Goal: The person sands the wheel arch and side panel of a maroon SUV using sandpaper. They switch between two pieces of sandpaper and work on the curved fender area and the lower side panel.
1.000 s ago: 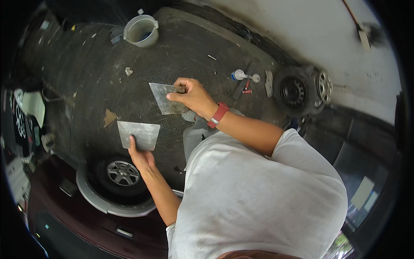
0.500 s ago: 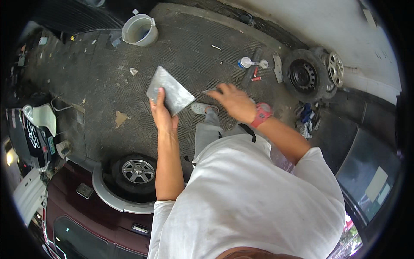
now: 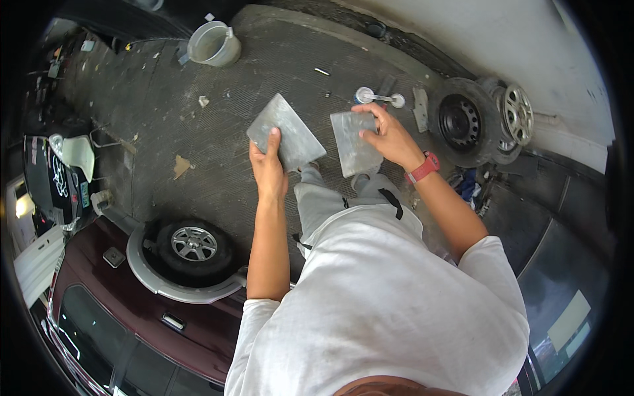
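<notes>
My left hand (image 3: 268, 173) grips a flat, squarish grey plate (image 3: 288, 138) by its lower left edge. The thumb lies on the plate's smudged upper face, and the fingers are mostly hidden beneath it. To its right, my right hand (image 3: 391, 137) pinches a thinner grey sheet (image 3: 351, 148) by its upper right part, between thumb and fingers. The sheet hangs tilted, its broad face showing, a small gap from the plate. A red watch (image 3: 422, 167) sits on my right wrist.
A whitish bucket (image 3: 218, 45) stands on the dark floor ahead. Beyond my right hand are an open tin (image 3: 364, 94) and its round lid (image 3: 397, 100). Tyres and wheels (image 3: 460, 122) lean by the right wall. A dark red car (image 3: 158, 300) is close on my left.
The thin sheet in my right hand has turned from edge-on to face-on. That hand has shifted right, and the left hand with its plate appears slightly further right.
</notes>
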The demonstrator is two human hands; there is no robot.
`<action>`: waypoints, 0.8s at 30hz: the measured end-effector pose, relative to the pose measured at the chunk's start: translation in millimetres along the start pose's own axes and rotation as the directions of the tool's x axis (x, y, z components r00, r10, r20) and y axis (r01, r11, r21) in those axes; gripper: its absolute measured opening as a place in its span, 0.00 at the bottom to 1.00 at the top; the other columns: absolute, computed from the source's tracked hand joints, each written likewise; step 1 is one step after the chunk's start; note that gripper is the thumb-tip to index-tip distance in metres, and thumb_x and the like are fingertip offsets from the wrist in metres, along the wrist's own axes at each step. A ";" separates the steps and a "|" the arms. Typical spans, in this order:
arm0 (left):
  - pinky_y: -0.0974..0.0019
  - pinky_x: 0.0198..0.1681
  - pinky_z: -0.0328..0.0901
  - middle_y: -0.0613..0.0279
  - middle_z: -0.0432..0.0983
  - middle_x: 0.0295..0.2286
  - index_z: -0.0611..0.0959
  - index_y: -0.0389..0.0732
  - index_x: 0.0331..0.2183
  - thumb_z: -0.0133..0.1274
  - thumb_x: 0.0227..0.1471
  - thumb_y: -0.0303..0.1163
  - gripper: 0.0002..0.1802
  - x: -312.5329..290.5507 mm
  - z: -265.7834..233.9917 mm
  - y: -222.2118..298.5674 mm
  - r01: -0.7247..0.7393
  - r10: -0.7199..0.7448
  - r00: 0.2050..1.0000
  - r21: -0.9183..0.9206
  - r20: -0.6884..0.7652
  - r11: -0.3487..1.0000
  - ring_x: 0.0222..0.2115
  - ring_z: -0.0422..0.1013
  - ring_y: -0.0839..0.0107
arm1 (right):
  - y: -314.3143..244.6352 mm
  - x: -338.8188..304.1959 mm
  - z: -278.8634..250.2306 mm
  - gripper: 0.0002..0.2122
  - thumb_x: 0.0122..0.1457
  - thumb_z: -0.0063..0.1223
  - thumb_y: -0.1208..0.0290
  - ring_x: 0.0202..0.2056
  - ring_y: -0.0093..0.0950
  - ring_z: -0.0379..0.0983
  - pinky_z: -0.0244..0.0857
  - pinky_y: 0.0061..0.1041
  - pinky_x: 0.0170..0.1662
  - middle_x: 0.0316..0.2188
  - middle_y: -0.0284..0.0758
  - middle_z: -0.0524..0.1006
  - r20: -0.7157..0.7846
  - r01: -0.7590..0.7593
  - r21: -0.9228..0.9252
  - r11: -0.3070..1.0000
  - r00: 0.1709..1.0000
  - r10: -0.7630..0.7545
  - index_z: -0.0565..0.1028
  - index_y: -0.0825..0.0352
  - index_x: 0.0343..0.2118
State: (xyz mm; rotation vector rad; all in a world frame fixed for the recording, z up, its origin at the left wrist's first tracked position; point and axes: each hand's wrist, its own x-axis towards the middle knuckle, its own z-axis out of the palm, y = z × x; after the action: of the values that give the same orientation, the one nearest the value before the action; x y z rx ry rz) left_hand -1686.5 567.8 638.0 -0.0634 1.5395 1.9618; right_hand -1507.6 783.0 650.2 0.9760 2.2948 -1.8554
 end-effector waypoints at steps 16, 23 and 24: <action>0.53 0.68 0.62 0.53 0.69 0.61 0.67 0.40 0.65 0.56 0.69 0.48 0.34 66.2 51.3 -155.8 0.521 -0.521 0.853 0.050 -0.007 0.852 0.62 0.67 0.61 | 236.9 25.9 -31.5 0.25 0.65 0.59 0.78 0.46 0.27 0.81 0.72 0.26 0.52 0.48 0.35 0.84 -0.303 -0.084 0.636 0.767 0.887 0.348 0.70 0.65 0.65; 0.58 0.65 0.63 0.61 0.74 0.57 0.73 0.37 0.61 0.55 0.69 0.42 0.27 148.1 68.6 -354.6 0.741 -0.749 0.613 0.148 0.252 0.655 0.58 0.71 0.67 | 396.8 159.5 25.4 0.17 0.64 0.62 0.77 0.44 0.28 0.82 0.79 0.28 0.41 0.47 0.33 0.82 -0.079 -0.038 0.980 0.196 0.827 0.557 0.75 0.66 0.55; 0.58 0.66 0.62 0.61 0.75 0.57 0.74 0.37 0.61 0.56 0.69 0.42 0.27 167.2 72.0 -383.7 0.746 -0.747 0.614 0.121 0.254 0.654 0.58 0.71 0.67 | 421.7 176.8 33.6 0.15 0.66 0.61 0.75 0.44 0.28 0.82 0.79 0.30 0.43 0.47 0.33 0.82 -0.003 -0.088 0.985 0.150 0.856 0.517 0.76 0.66 0.55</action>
State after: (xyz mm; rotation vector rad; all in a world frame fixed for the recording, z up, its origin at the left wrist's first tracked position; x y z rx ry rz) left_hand -1602.8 749.7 263.4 -0.3555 1.0592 1.2133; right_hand -1457.4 869.7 202.8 1.7800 0.4088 -3.0086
